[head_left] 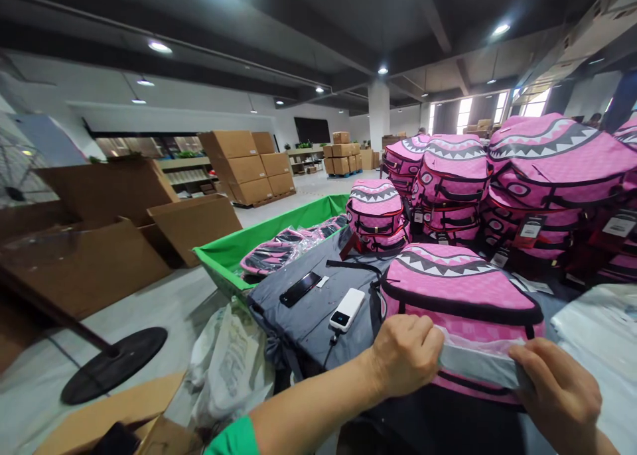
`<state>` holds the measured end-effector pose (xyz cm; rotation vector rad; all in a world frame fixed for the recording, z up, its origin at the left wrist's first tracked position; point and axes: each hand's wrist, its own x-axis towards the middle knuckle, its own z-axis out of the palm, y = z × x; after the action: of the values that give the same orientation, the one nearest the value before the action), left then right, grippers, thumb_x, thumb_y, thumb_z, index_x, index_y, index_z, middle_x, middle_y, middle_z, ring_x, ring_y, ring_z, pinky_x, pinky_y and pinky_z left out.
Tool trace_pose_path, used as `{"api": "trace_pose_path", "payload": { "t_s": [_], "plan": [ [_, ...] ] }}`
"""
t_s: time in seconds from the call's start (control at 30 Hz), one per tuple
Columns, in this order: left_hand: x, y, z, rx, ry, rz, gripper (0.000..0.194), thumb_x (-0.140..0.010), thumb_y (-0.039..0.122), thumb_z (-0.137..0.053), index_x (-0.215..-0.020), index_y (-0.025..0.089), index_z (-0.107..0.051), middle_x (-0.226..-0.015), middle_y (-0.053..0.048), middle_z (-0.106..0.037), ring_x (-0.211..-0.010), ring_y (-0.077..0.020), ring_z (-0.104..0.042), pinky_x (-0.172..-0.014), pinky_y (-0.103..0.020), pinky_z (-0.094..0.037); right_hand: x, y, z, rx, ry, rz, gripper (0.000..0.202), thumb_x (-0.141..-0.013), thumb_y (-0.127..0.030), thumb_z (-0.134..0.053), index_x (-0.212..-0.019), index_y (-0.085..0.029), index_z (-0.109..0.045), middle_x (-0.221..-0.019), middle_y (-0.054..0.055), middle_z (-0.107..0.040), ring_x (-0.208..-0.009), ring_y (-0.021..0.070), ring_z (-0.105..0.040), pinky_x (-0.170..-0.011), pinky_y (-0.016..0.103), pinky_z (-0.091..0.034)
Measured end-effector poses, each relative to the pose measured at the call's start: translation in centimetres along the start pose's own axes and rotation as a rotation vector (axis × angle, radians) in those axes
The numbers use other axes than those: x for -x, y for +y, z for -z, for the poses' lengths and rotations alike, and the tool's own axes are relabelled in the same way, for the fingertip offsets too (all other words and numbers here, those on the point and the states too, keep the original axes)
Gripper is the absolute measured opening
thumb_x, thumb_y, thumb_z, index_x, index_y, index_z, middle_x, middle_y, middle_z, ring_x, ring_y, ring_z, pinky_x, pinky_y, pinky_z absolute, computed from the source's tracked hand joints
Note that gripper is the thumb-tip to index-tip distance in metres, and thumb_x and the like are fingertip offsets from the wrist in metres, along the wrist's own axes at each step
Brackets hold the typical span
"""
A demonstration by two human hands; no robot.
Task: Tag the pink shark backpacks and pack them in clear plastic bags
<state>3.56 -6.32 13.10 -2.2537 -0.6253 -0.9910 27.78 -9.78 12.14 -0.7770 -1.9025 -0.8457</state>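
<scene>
- 1 pink backpack point(448, 292) rests on the grey cloth point(303, 325), before the person.
- Left hand point(408, 352) and right hand point(560, 389) grip translucent plastic point(480, 365) across its near side.
- Its upper face is bare; I judge an early stage. Stacked backpacks point(452, 160) look unwrapped.
- Teeth print faces the stacks; visible width runs left-right, but long axis I cannot tell.

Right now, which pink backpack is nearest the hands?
The front backpack, just beyond the left hand and right hand; the stacked ones stand farther back.
</scene>
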Motion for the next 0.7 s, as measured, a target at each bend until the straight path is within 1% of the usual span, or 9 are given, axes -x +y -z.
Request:
{"api": "trace_pose_path", "payload": {
  "t_s": [0.07, 0.17, 0.27, 0.37, 0.43, 0.5, 0.57, 0.6, 0.7],
  "plan": [
    [1.4, 0.7, -0.9, -0.024, 0.017, 0.113, 0.014, -0.079, 0.014, -0.051, -0.07, 0.022, -0.045, -0.063, 0.0, -0.045, -0.055, -0.015, -0.047, -0.052, -0.029, -0.034, 1.2, -0.8, -0.2, -0.044, -0.036, -0.013, 0.011, -0.095, -0.009, -0.052, -0.097, -0.017, -0.059, -0.078, 0.003, -0.056, -0.067, 0.0152, -0.053, -0.063, 0.026, -0.043],
    [4.7, 2.4, -3.3, -0.004, 0.018, 0.29, 0.017, -0.086, 0.02, -0.048, -0.07, 0.023, -0.045, -0.062, -0.002, -0.047, -0.056, -0.0169, -0.048, -0.053, -0.031, -0.034, 3.8, -1.5, -0.6, -0.1, -0.17, -0.047, 0.009, -0.095, -0.019, -0.055, -0.102, -0.016, -0.059, -0.083, 0.007, -0.062, -0.071, 0.0187, -0.058, -0.068, 0.029, -0.048],
    [8.4, 4.6, -6.0, 0.032, 0.015, 0.286, 0.024, -0.091, 0.024, -0.042, -0.068, 0.022, -0.048, -0.061, -0.003, -0.046, -0.056, -0.0177, -0.047, -0.053, -0.031, -0.034, 7.4, -1.8, -1.5, -0.048, -0.266, -0.003, 0.01, -0.095, -0.016, -0.052, -0.102, -0.018, -0.058, -0.078, 0.005, -0.062, -0.069, 0.0193, -0.059, -0.067, 0.032, -0.049],
    [11.1, 6.7, -7.9, 0.052, -0.031, 0.282, 0.027, -0.09, 0.016, -0.044, -0.064, 0.021, -0.049, -0.06, -0.003, -0.046, -0.056, -0.017, -0.047, -0.052, -0.03, -0.037, 11.1, -2.0, -2.8, 0.005, -0.269, 0.022, 0.017, -0.091, -0.01, -0.052, -0.103, -0.021, -0.058, -0.074, 0.002, -0.062, -0.065, 0.0168, -0.059, -0.066, 0.031, -0.049],
    [12.3, 7.6, -8.4, 0.077, -0.071, 0.289, 0.027, -0.091, 0.018, -0.048, -0.064, 0.02, -0.05, -0.062, -0.003, -0.048, -0.057, -0.0164, -0.049, -0.052, -0.029, -0.041, 13.2, -2.2, -3.4, 0.0, -0.264, 0.001, 0.022, -0.089, -0.008, -0.052, -0.103, -0.023, -0.059, -0.075, 0.001, -0.064, -0.066, 0.0159, -0.062, -0.069, 0.03, -0.052],
    [13.2, 8.0, -8.3, 0.151, -0.119, 0.254, 0.029, -0.095, 0.033, -0.054, -0.07, 0.018, -0.056, -0.068, -0.004, -0.053, -0.061, -0.0167, -0.054, -0.054, -0.029, -0.049, 14.4, -2.4, -3.4, -0.049, -0.265, -0.045, 0.022, -0.089, -0.008, -0.052, -0.104, -0.022, -0.059, -0.079, 0.002, -0.066, -0.069, 0.0164, -0.064, -0.071, 0.031, -0.054],
    [14.0, 7.9, -8.0, 0.237, -0.182, 0.231, 0.035, -0.096, 0.047, -0.059, -0.084, 0.014, -0.062, -0.079, -0.007, -0.06, -0.07, -0.0181, -0.06, -0.062, -0.029, -0.057, 14.6, -2.4, -2.8, -0.147, -0.309, -0.082, 0.02, -0.091, -0.013, -0.053, -0.109, -0.021, -0.059, -0.085, 0.004, -0.068, -0.072, 0.0181, -0.066, -0.071, 0.032, -0.056],
    [14.3, 7.8, -7.8, 0.268, -0.206, 0.237, 0.039, -0.096, 0.05, -0.06, -0.093, 0.012, -0.064, -0.087, -0.01, -0.062, -0.076, -0.0189, -0.064, -0.067, -0.029, -0.059, 14.3, -2.2, -2.4, -0.199, -0.347, -0.089, 0.021, -0.093, -0.017, -0.054, -0.113, -0.019, -0.059, -0.088, 0.006, -0.068, -0.074, 0.019, -0.066, -0.07, 0.032, -0.056],
    [14.6, 7.2, -7.6, 0.292, -0.242, 0.281, 0.032, -0.1, 0.038, -0.058, -0.113, 0.009, -0.062, -0.103, -0.014, -0.064, -0.088, -0.0181, -0.068, -0.074, -0.025, -0.062, 13.2, -1.3, -1.4, -0.305, -0.489, -0.085, 0.026, -0.099, -0.022, -0.05, -0.123, -0.015, -0.058, -0.089, 0.007, -0.069, -0.073, 0.0181, -0.068, -0.067, 0.029, -0.056]
  ]
}}
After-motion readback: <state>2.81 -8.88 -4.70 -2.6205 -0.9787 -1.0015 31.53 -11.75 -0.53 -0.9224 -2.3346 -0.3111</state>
